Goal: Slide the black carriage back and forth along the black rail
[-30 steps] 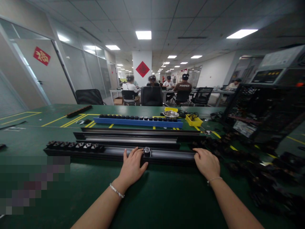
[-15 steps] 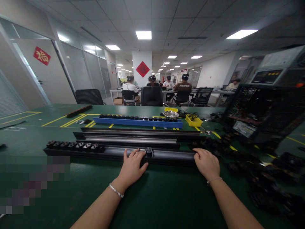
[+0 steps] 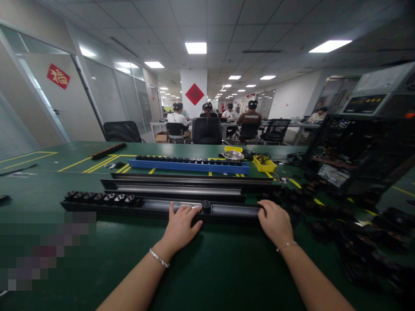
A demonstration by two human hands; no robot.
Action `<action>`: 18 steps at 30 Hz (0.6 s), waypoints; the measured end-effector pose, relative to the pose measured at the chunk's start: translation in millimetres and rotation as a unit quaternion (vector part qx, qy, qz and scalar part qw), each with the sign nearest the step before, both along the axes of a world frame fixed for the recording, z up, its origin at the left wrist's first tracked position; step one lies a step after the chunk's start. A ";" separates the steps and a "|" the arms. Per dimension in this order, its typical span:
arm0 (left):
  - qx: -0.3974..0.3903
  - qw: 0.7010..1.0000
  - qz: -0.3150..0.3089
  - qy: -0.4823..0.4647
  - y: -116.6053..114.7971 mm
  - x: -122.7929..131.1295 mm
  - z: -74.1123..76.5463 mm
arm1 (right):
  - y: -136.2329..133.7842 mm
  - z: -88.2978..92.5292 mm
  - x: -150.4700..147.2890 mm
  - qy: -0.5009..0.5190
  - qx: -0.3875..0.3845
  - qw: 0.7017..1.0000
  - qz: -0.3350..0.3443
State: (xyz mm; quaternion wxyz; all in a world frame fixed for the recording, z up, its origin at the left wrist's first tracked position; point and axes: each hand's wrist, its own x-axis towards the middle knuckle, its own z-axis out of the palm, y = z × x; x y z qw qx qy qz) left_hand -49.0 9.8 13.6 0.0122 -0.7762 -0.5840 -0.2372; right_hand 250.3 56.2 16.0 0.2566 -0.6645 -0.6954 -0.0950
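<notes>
A long black rail [image 3: 236, 210] with a shiny channel lies across the table in front of me. A small black block [image 3: 206, 207] sits in the channel near the middle. My left hand [image 3: 183, 222] rests on the rail with fingers spread, its index fingertip against the block's left side. Toward the rail's right end, my right hand [image 3: 275, 220] has its fingers bent over the rail; the undersides of those fingers are hidden. A row of similar blocks [image 3: 110, 198] fills the rail's left part.
Behind lie more black rails [image 3: 181, 188] and a blue rail [image 3: 188, 167] carrying a row of black blocks. A metal bowl [image 3: 233, 156] and a yellow bin [image 3: 264, 165] stand farther back. Dark parts [image 3: 366, 246] pile up on the right near an open computer case [image 3: 343, 151].
The small block and my left fingertips have shifted slightly right along the channel. My right hand has moved a little left along the rail.
</notes>
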 end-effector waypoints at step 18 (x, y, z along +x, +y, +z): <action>-0.023 0.998 0.024 0.051 -3.4 6.9 6.1 | -30.5 -1.5 -83.1 -0.033 -0.080 0.962 0.260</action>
